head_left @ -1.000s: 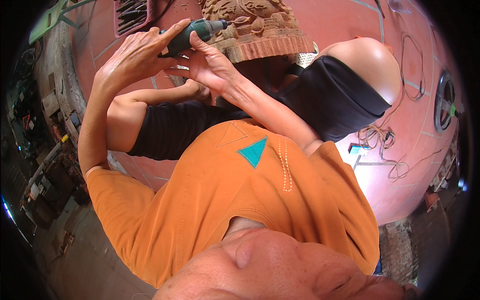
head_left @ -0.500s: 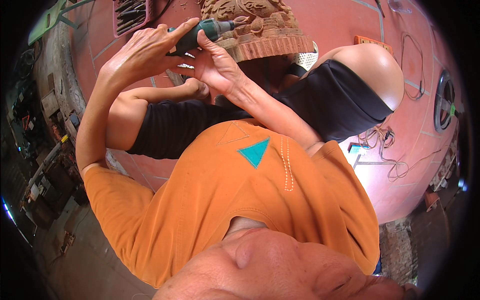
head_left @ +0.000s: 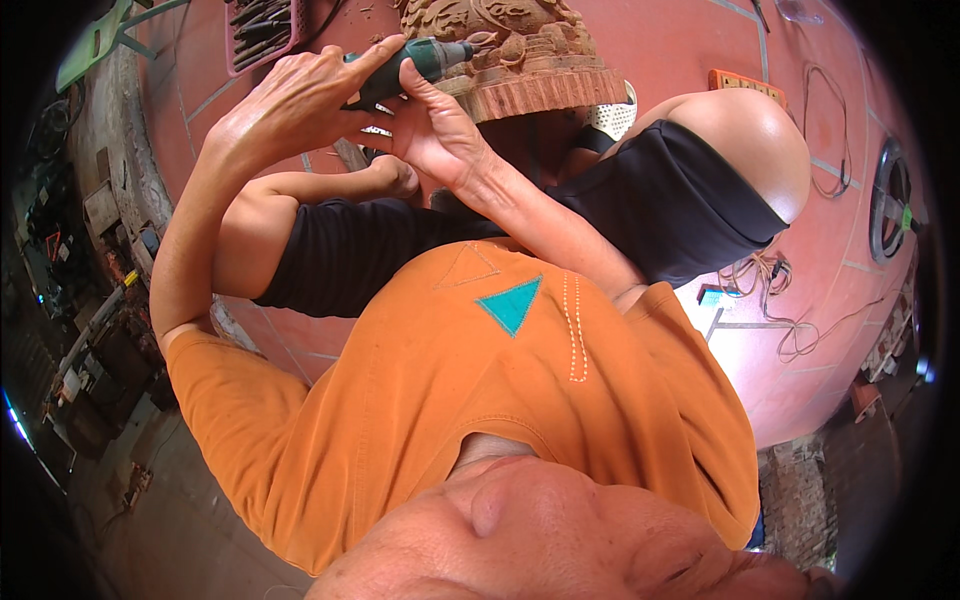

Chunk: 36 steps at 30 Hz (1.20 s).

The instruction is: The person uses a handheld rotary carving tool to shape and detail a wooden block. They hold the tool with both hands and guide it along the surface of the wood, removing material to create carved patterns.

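A green and black die grinder point(head_left: 427, 60) points to the right, its grey nose and bit at a carved wooden piece point(head_left: 545, 90). My left hand point(head_left: 305, 95) grips the rear of its body from the left, index finger stretched along the top. From below, my right hand point(head_left: 440, 135) steadies the tool with the thumb against its side; some of its fingers pass underneath and are partly hidden. The carving has rounded, scroll-like relief above a thick, rough-edged base. Whether the bit touches the wood I cannot make out.
A pink basket point(head_left: 262, 35) of chisel-like tools stands at the far left, near a green plastic chair point(head_left: 95, 45). On the red tiled floor at right lie an orange power strip point(head_left: 748, 84), loose cords point(head_left: 770, 275) and a black ring-shaped object point(head_left: 888, 200). My bent knees flank the work.
The hands and the die grinder have shifted very slightly to the right. The grip and the carving look the same.
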{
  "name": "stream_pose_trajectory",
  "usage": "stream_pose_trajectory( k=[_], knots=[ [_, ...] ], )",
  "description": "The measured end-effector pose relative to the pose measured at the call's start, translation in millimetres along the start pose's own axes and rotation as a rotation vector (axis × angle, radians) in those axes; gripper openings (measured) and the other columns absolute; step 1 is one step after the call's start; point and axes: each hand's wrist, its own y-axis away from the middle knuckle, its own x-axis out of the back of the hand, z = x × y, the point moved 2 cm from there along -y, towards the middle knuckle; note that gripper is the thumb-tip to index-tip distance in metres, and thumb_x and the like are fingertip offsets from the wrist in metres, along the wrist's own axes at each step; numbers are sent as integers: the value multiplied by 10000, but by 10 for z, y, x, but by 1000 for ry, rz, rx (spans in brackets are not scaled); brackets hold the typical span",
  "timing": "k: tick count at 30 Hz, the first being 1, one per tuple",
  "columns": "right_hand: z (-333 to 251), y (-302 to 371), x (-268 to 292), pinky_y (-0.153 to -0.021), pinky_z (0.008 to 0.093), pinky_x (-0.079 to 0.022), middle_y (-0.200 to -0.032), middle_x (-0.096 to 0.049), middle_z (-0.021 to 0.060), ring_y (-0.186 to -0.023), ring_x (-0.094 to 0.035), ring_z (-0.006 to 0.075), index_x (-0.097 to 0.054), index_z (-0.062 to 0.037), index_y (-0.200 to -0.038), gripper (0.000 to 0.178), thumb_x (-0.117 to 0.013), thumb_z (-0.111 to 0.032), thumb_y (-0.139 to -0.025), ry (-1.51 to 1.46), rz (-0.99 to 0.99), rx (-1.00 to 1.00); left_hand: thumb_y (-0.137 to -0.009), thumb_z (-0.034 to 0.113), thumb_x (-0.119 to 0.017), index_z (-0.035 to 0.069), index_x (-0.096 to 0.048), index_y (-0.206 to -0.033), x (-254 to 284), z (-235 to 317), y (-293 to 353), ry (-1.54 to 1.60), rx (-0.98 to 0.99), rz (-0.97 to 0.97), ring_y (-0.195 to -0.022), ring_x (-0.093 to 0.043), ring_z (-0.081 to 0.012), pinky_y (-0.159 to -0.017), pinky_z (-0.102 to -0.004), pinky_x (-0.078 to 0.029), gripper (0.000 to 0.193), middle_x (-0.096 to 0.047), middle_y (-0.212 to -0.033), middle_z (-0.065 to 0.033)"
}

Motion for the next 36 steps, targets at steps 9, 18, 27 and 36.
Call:
stream_pose_trajectory(
  k=[9, 18, 27, 36],
  knots=[
    [-4, -11, 47, -933, 510, -466, -1155, -593, 45, -1124, -562, 249, -527, -144, -1223, 423, -633, -394, -899, 3, -12, 7, -801, 356, -723, 263, -261, -1504, -17, -1, -30, -28, 10, -7, -747, -619, -315, -667, -426, -479, 847, -576, -840, -162],
    [44, -25, 0, -934, 530, -463, -1156, -593, 67, -1117, -570, 259, -517, -136, -1228, 453, -655, -394, -882, 6, -2, -2, -812, 350, -708, 269, -256, -1502, 14, -5, 41, -5, 29, -32, -763, -613, -320, -679, -430, -477, 829, -577, -835, -158],
    [92, -53, 22, -960, 564, -458, -1138, -600, 84, -1114, -573, 270, -516, -128, -1222, 467, -676, -382, -865, -20, -15, -27, -805, 304, -716, 261, -265, -1498, -24, -53, 102, 14, 49, -23, -737, -621, -348, -657, -438, -483, 828, -590, -840, -180],
    [124, -53, 31, -968, 572, -458, -1150, -594, 72, -1131, -562, 253, -510, -140, -1228, 470, -676, -386, -864, -25, -20, -49, -765, 337, -747, 141, -343, -1444, 59, 37, 112, -74, 94, -85, -786, -623, -303, -698, -404, -490, 814, -625, -843, -143]
  ],
)
